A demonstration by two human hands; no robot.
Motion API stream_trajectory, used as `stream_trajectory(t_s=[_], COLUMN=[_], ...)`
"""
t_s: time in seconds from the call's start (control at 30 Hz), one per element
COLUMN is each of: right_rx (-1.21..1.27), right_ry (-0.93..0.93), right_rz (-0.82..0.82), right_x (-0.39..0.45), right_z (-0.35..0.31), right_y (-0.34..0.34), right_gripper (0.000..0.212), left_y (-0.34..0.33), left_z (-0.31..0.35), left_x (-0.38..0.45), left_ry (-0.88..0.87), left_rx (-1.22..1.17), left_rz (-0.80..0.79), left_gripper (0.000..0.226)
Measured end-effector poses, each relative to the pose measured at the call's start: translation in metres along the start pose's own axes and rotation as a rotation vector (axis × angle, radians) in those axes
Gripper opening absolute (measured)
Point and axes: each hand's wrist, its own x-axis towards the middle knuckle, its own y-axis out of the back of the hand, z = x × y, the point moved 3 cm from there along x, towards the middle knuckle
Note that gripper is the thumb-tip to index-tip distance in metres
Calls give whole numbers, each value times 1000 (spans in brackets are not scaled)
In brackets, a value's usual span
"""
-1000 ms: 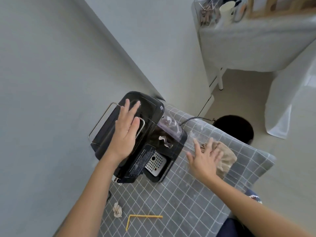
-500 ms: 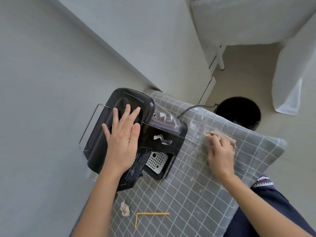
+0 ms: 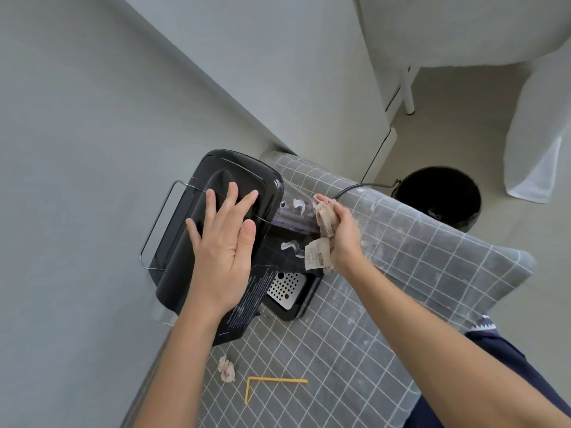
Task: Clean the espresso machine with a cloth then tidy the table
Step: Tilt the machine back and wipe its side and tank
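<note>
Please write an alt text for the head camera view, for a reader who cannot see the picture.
Seen from above, a person's left hand lies flat on a black espresso machine while the right hand presses a crumpled beige cloth against its clear side part. On the grey checked tablecloth nearby lie a bent yellow straw and a small paper wad.

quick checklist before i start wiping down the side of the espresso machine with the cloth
1. Cloth gripped in right hand: ok.
2. Cloth against the clear tank: ok, touching its side.
3. Left hand flat on the espresso machine to steady it: ok.
4. Power cord clear of the wiping path: not ok, it runs just behind the right hand.
5. Machine unplugged: cannot tell.
6. Table tidy: not ok, crumpled paper and yellow straw lie on the tablecloth.
</note>
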Motion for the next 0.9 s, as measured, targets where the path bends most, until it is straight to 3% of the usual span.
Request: stream_trajectory(t_s=[0.13, 0.2, 0.27, 0.37, 0.43, 0.57, 0.73, 0.8, 0.9], right_rx=[397, 514, 411, -206, -493, -526, -418, -410, -483], right_ry=[-44, -2, 123, 523, 671, 638, 484, 490, 587], right_rz=[49, -23, -115, -185, -76, 89, 179, 207, 154], right_x=[-9, -20, -37, -58, -58, -37, -12, -21, -39], right_z=[-3, -12, -28, -43, -32, -16, 3, 1, -21], right_y=[8, 1, -15, -48, -65, -57, -29, -39, -63], right_gripper=[28, 26, 30, 54, 58, 29, 31, 28, 40], left_y=[0, 0, 0, 0, 0, 0, 0, 0, 0], left_z=[0, 0, 0, 1, 1, 1, 2, 1, 0], left_x=[-1, -1, 0, -1, -1, 0, 0, 0, 0], left_ry=[-1, 1, 1, -4, -7, -8, -9, -13, -12], left_rx=[-9, -8, -8, -10, 6, 0, 0, -5, -3], left_rz=[-3, -4, -9, -10, -4, -11, -14, -12, -24], left_gripper=[48, 47, 47, 47, 48, 47, 47, 47, 47])
